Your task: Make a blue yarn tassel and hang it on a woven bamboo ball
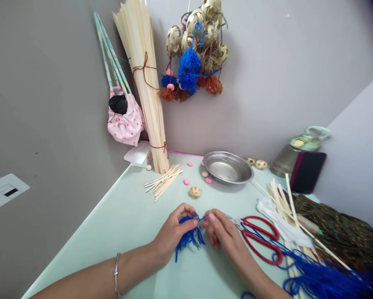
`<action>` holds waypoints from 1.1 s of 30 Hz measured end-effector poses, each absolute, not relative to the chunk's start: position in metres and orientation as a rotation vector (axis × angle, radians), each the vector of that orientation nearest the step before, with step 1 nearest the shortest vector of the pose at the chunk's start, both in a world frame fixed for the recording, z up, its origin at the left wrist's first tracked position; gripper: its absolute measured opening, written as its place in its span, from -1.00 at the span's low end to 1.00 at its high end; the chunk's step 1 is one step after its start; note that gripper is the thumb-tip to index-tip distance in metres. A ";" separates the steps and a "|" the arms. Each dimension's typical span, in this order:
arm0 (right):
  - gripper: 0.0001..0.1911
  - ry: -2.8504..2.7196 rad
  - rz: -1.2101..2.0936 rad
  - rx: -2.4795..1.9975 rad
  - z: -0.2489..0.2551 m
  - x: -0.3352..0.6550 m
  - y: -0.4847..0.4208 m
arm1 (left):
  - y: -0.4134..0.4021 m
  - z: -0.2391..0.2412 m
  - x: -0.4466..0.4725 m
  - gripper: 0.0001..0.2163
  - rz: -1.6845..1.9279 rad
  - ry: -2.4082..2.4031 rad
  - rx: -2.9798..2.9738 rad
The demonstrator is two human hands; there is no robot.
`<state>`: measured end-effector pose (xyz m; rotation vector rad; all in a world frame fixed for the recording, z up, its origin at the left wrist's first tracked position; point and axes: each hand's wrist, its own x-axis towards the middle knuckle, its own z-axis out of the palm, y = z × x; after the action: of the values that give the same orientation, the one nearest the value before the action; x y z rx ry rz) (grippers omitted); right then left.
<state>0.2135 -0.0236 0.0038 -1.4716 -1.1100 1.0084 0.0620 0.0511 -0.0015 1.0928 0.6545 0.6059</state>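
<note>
My left hand (170, 232) is closed around a small blue yarn tassel (191, 237), its cut strands hanging below the thumb. Opposite it, my right hand (223, 232) pinches a thin strand of yarn (201, 217) that runs from the tassel's top. Both hands are just above the table, close together. Red-handled scissors (278, 257) lie right beside my right hand, their blades partly hidden behind it. A pile of loose blue yarn (332, 280) spreads over the lower right, and some strands pass under the scissors.
Ahead are a metal bowl (226, 178), a woven ball (195, 191), pink beads (186, 182) and thin sticks (166, 181). Dark yarn (338, 224), a phone (307, 172) and a bottle (282, 160) stand or lie right. Tied strips (145, 91) lean on the wall near hanging ornaments (189, 68).
</note>
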 end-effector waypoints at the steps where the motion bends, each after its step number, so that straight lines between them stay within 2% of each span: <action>1: -0.58 -1.164 1.039 -1.460 0.005 0.211 -0.024 | 0.051 -0.002 0.062 -0.84 0.598 0.638 1.110; 8: -0.64 -1.180 0.991 -1.498 0.006 0.209 -0.026 | 0.051 -0.001 0.063 -0.80 0.575 0.677 1.179; 15: -0.55 -1.162 1.106 -1.439 0.003 0.210 -0.024 | 0.051 -0.005 0.064 -0.74 0.547 0.561 1.204; 26: -0.61 -1.025 1.055 -1.421 -0.001 0.210 -0.021 | 0.051 -0.007 0.064 -0.68 0.523 0.683 1.109; 33: -0.61 -1.009 1.040 -1.422 -0.001 0.210 -0.021 | 0.051 -0.001 0.062 -0.84 0.514 0.664 1.208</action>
<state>0.2103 -0.0214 -0.0011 -1.4216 -1.0093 1.0401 0.0623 0.0513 -0.0010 1.2076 0.6636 0.5137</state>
